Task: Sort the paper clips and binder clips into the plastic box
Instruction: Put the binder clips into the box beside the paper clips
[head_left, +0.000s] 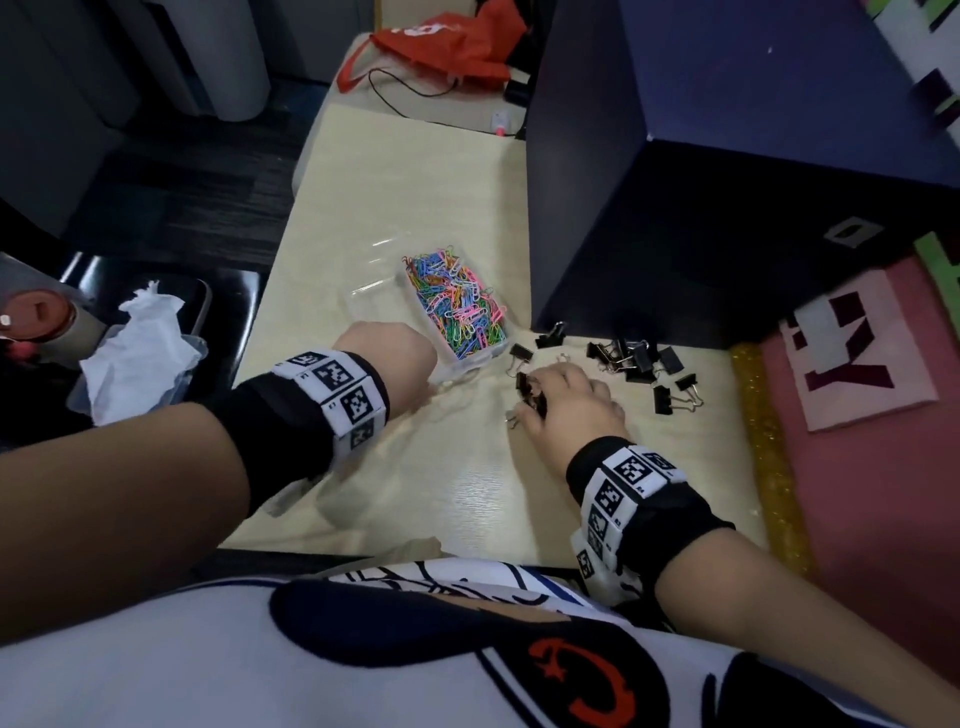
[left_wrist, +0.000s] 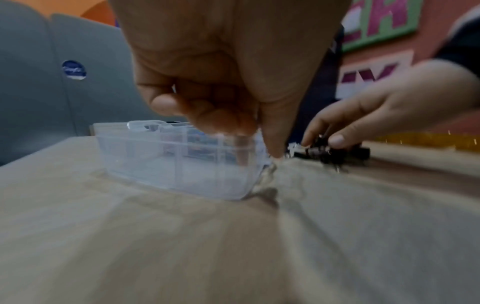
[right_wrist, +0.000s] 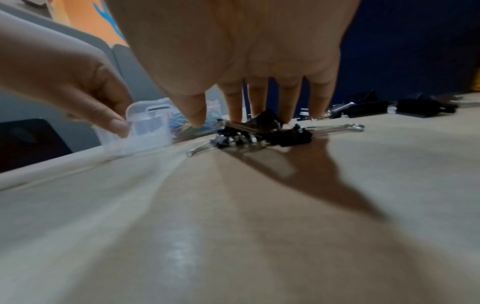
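A clear plastic box (head_left: 371, 299) lies on the pale table, its right compartment heaped with coloured paper clips (head_left: 457, 306) and its left compartment empty. My left hand (head_left: 392, 353) pinches the box's near wall, thumb outside and fingers curled inside (left_wrist: 233, 125). My right hand (head_left: 566, 400) hovers over a small heap of black binder clips (right_wrist: 262, 128), its straight fingertips (right_wrist: 235, 111) touching them and its thumb a little apart. More binder clips (head_left: 641, 358) lie scattered to the right.
A tall dark blue partition (head_left: 675, 208) stands right behind the clips. On the right are a gold glitter strip (head_left: 769, 441) and a pink board (head_left: 862, 364). Left of the table, a container of tissue (head_left: 135, 358) and a cup (head_left: 41, 317) sit on a black seat.
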